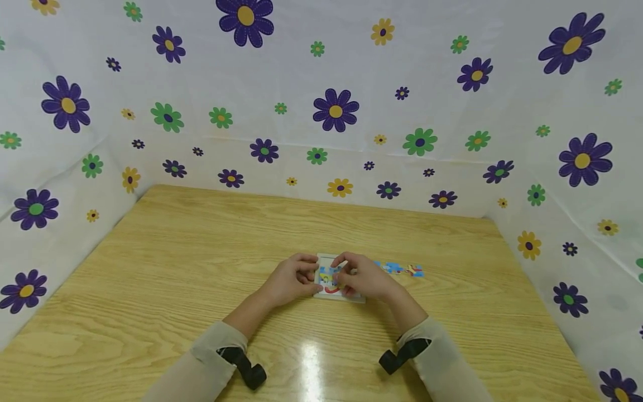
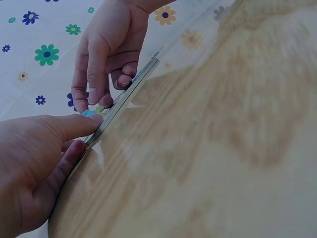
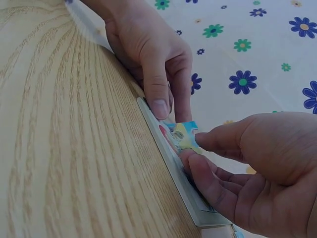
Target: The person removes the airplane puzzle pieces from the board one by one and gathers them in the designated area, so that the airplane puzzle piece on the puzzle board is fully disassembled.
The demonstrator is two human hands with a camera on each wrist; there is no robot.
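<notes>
"What's nearest?"

"Pale sleeves (image 1: pixel 198 363) with black straps (image 1: pixel 243 365). Past them, the left hand (image 1: pixel 288 282) has its fingers clamped on the left edge of a puzzle tray (image 1: pixel 346 298) that lies on the bench (image 1: pixel 201 251)."

"And the right hand (image 1: pixel 369 279)?"

"Over the tray, its fingers pinching a blue-and-yellow puzzle piece (image 3: pixel 188 133)."

"Anything farther?"

"Loose pieces (image 1: pixel 393 268) on the bench, just beyond the right hand and to its right. Behind the bench hangs a white flowered cloth (image 1: pixel 281 67)."

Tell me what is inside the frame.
A red curve and blue patches show inside the frame. The right hand and its pinched piece cover part; what lies beneath cannot be seen.
</notes>
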